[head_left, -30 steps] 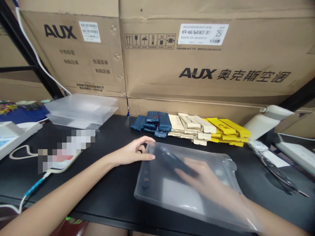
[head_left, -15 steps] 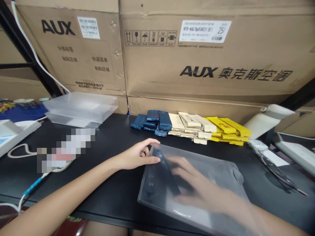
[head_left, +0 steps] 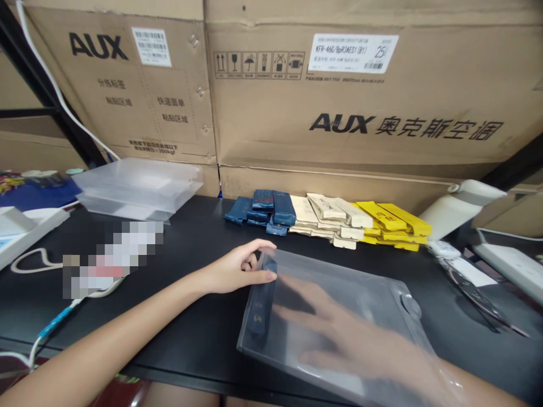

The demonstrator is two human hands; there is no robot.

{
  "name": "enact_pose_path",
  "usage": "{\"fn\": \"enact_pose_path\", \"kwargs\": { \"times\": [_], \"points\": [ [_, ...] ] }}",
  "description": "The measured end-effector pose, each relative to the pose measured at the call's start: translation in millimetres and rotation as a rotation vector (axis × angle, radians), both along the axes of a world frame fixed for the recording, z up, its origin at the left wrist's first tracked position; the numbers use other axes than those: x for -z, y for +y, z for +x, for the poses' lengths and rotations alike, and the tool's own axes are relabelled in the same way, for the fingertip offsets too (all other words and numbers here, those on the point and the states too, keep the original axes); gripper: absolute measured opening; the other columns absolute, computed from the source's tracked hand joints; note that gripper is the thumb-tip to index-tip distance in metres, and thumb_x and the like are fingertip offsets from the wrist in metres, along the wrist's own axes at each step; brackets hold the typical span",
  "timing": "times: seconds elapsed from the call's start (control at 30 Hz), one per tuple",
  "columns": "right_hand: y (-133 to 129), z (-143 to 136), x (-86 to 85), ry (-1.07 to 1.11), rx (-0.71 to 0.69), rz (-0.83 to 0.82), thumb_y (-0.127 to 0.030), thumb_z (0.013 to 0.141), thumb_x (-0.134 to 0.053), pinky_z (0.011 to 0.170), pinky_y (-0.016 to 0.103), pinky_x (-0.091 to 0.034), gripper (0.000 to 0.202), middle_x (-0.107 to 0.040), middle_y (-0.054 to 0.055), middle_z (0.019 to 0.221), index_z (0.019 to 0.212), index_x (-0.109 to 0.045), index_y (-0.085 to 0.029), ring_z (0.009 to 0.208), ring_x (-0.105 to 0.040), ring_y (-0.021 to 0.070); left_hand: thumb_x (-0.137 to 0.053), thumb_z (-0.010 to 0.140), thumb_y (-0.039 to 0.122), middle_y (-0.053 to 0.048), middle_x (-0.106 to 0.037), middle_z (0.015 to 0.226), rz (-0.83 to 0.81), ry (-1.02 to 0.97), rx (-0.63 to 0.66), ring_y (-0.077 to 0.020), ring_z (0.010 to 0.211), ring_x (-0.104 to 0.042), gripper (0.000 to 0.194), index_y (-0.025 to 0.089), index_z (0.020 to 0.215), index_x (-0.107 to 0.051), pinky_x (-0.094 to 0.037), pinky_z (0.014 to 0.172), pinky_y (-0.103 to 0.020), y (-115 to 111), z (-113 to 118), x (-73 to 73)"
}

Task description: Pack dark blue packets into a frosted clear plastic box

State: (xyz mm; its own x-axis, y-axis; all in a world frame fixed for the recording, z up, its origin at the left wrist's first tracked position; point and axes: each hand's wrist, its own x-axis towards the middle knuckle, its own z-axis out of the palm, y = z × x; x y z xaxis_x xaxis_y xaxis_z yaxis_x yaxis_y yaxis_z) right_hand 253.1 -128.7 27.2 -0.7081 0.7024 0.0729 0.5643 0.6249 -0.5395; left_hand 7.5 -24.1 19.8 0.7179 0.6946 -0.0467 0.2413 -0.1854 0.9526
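Best trick here is a firm pinch: the left hand (head_left: 237, 268) has thumb and fingers closed on the far left corner of the clear plastic pouch (head_left: 360, 285), at the near side of the black table (head_left: 190, 333), so go gentle with the right hand (head_left: 339, 328), fingers spread inside and seemingly empty. My count: one pouch in hand, at least one blue packet (head_left: 259, 308) at its left end, and three far piles, one blue pile (head_left: 284, 209), one cream pile (head_left: 328, 212), one yellow pile (head_left: 388, 217), hidden layers uncountable.

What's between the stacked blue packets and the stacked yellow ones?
In the head view, stacked cream packets lie between the stacked blue packets and the stacked yellow packets.
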Motion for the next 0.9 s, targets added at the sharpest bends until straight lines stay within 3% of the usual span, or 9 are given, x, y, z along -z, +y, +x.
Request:
{"fn": "enact_pose_path", "kwargs": {
  "times": [0.1,0.2,0.33,0.53,0.63,0.73,0.8,0.9],
  "points": [
    [-1,-2,-3.4,-0.069,-0.04,-0.015,-0.041,0.09,-0.063,0.117,0.048,-0.028,0.059,-0.005,-0.001,0.164,0.145,-0.042,-0.037,0.147,-0.02,0.0337,-0.07,0.079,0.039,0.009,-0.035,0.068,0.004,0.003,0.002,-0.0072,0.057,-0.031,0.058,0.02,0.129,-0.048,-0.027,0.055,-0.022,0,0,0.9],
    [0,-3,0.0,-0.117,-0.087,0.049,-0.041,0.093,-0.058,0.119,0.054,-0.016,0.058,0.006,-0.002,0.163,0.147,-0.038,-0.038,0.149,-0.007,0.0357,-0.07,0.079,0.041,0.009,-0.035,0.068,-0.002,0.006,0.0,-0.0072,0.057,-0.031,0.059,0.021,0.129,-0.048,-0.027,0.055,-0.022,1,0,2.2],
    [4,-3,8.9,-0.169,-0.141,0.11,-0.04,0.097,-0.051,0.116,0.062,-0.004,0.058,0.009,0.002,0.163,0.151,-0.029,-0.037,0.149,0.002,0.0351,-0.07,0.08,0.042,0.009,-0.037,0.068,0.007,0.013,0.001,-0.0073,0.058,-0.031,0.057,0.022,0.129,-0.048,-0.028,0.056,-0.022,0,0,1.2],
    [6,-3,12.9,-0.186,-0.155,0.126,-0.039,0.098,-0.05,0.115,0.064,-0.006,0.06,0.013,0.004,0.162,0.152,-0.025,-0.036,0.148,0.002,0.0363,-0.069,0.08,0.038,-0.002,-0.057,0.108,0.021,-0.01,-0.003,-0.0057,0.062,-0.036,0.053,0.021,0.125,-0.049,-0.033,0.058,-0.021,-1,2,-0.6],
    [5,-3,10.4,-0.168,-0.134,0.125,-0.038,0.098,-0.049,0.116,0.062,-0.009,0.058,0.008,0.004,0.163,0.151,-0.028,-0.035,0.149,0.0,0.0355,-0.07,0.079,0.038,-0.005,-0.057,0.123,0.037,-0.006,-0.006,-0.0058,0.063,-0.038,0.055,0.022,0.127,-0.049,-0.035,0.059,-0.022,1,2,0.9],
    [6,2,8.3,-0.133,-0.071,0.089,-0.033,0.099,-0.047,0.117,0.06,-0.012,0.055,-0.004,0.004,0.164,0.152,-0.028,-0.035,0.149,-0.004,0.0324,-0.068,0.079,0.041,-0.007,-0.058,0.125,0.055,0.03,-0.027,-0.0077,0.064,-0.04,0.06,0.021,0.133,-0.049,-0.036,0.061,-0.024,5,0,1.3],
    [10,10,7.8,-0.088,0.027,0.053,-0.031,0.1,-0.044,0.117,0.06,-0.016,0.053,-0.019,0.004,0.162,0.151,-0.029,-0.035,0.149,-0.013,0.0299,-0.066,0.08,0.041,-0.008,-0.059,0.126,0.078,0.036,-0.07,-0.0101,0.069,-0.044,0.065,0.021,0.138,-0.047,-0.039,0.066,-0.025,10,-4,0.5],
    [22,26,9.0,0.042,0.207,0.056,-0.028,0.098,-0.049,0.114,0.053,-0.031,0.048,-0.045,0.007,0.15,0.146,-0.043,-0.031,0.14,-0.039,0.0265,-0.066,0.077,0.041,-0.008,-0.06,0.127,0.066,0.04,-0.156,-0.0126,0.073,-0.048,0.069,0.019,0.14,-0.047,-0.041,0.072,-0.028,22,-15,-2.7]
  ]
}}
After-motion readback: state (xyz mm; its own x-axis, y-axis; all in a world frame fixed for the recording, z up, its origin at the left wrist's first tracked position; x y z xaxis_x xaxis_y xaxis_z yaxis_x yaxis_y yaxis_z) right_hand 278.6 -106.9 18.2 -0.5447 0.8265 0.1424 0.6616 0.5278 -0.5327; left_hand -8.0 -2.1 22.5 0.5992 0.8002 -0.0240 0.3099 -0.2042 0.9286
